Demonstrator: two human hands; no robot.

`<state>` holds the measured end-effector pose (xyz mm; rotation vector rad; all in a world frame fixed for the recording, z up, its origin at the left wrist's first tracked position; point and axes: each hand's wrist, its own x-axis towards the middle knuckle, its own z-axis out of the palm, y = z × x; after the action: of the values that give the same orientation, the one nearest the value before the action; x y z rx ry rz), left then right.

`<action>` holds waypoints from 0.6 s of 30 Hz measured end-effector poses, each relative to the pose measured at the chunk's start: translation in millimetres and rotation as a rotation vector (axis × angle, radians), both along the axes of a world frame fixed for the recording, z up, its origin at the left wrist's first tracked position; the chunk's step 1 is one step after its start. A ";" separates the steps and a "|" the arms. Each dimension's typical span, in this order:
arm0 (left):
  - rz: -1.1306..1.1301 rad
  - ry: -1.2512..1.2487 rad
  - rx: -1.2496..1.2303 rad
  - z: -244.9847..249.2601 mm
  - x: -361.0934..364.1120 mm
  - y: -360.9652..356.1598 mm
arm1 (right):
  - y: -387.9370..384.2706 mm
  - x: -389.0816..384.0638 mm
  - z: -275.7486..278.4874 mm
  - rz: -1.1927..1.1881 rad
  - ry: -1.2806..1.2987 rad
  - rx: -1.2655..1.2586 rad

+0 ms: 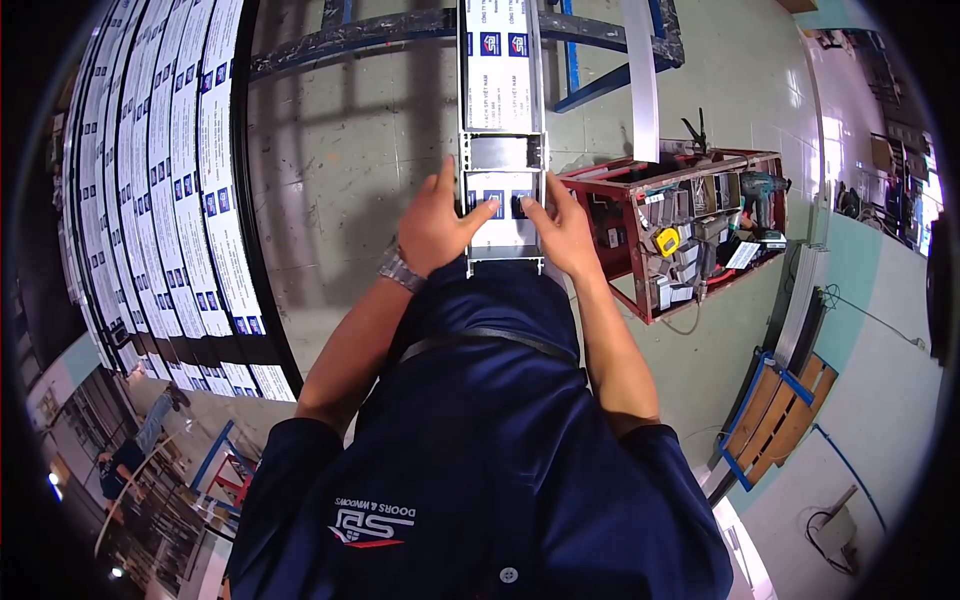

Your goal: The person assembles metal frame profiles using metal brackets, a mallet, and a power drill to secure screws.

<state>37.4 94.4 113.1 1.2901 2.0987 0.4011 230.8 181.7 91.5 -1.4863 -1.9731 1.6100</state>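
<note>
In front of my waist, my left hand (pixel 435 225) and my right hand (pixel 563 230) grip a short metal profile piece (pixel 502 236) from both sides. Both thumbs press on its printed protective film, while the fingers wrap along its outer walls. The piece lines up with the near end of a long metal profile (pixel 498 95), which carries the same white and blue film. Between the two printed parts shows a bare, shiny section with metal edges. A watch (pixel 400 270) is on my left wrist.
Long film-covered profiles (pixel 165 190) lie side by side on the left. A blue metal stand (pixel 610 85) is under the long profile. To the right sits a red tool cart (pixel 640 290) with a yellow tape measure (pixel 667 240) and a drill (pixel 762 186). A person (pixel 120 470) is far left.
</note>
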 end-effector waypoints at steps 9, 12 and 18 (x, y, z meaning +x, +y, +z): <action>0.449 -0.978 0.012 -35.9 -35.8 46.6 | 69.9 -53.5 -5.7 -0.387 0.298 -0.366; 0.381 -1.066 -0.042 -31.6 -39.7 48.5 | 82.6 -70.4 -14.9 -0.304 0.269 -0.433; 0.382 -1.032 0.053 -31.5 -42.6 53.6 | 86.0 -76.0 -20.9 -0.323 0.108 -0.272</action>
<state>-5.1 147.9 81.6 0.4738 1.4002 1.0297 154.9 267.6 70.6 -1.6679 -1.4131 1.8162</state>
